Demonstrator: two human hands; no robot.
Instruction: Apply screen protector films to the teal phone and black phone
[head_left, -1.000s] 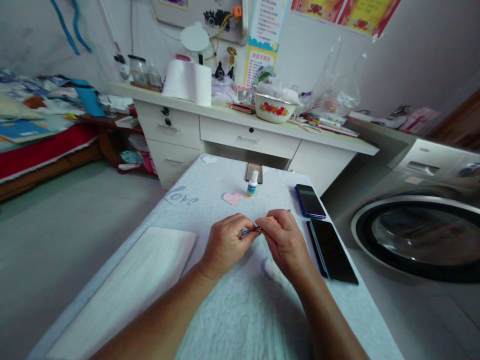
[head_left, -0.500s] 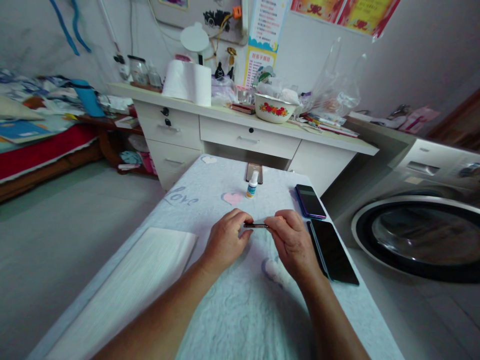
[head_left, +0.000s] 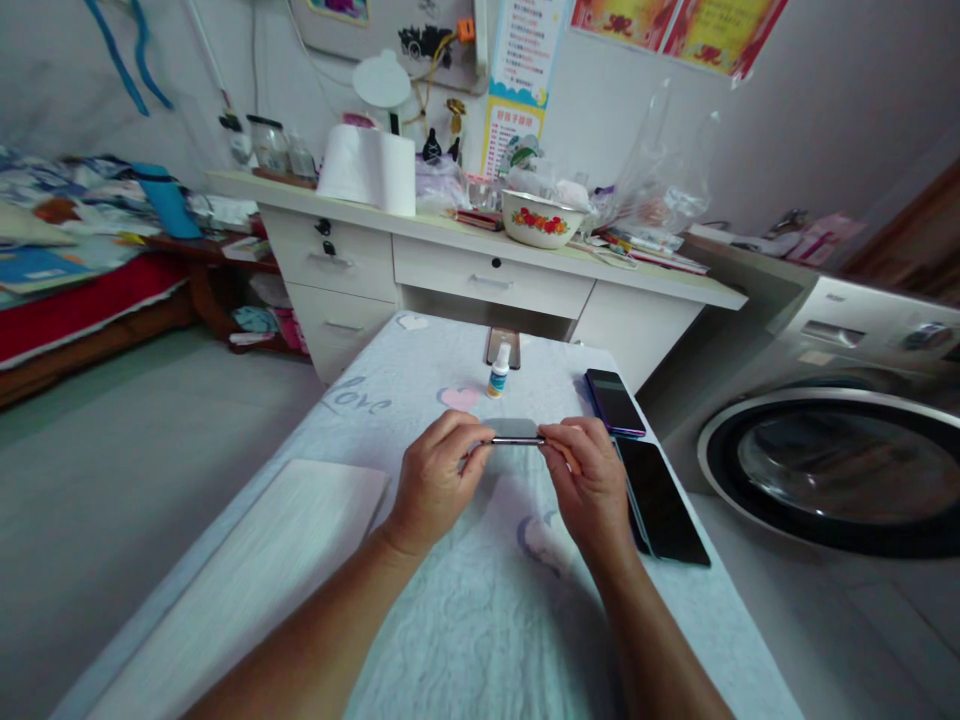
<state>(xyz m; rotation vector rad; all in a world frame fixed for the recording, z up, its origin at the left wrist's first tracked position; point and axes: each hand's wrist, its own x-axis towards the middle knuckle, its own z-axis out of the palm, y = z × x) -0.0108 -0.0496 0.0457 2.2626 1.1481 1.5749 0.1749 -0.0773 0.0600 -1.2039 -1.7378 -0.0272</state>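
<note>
A smartphone is held nearly edge-on over the middle of the cloth-covered table, its grey face partly showing. My left hand pinches its left end between thumb and fingers. At the opposite end, my right hand grips it the same way. Just beyond the hands stands a small white spray bottle with a blue and yellow label. Behind the bottle lies another phone. To the right of my right hand are a dark phone and a black tablet.
A folded white cloth or paper covers the table's left side. Beyond the table is a white desk with a paper roll and a flowered bowl. A washing machine stands at the right, a bed at the left.
The phone has risen slightly and tipped so its grey face shows more. My hands have spread a little apart at its ends. The view has shifted slightly.
</note>
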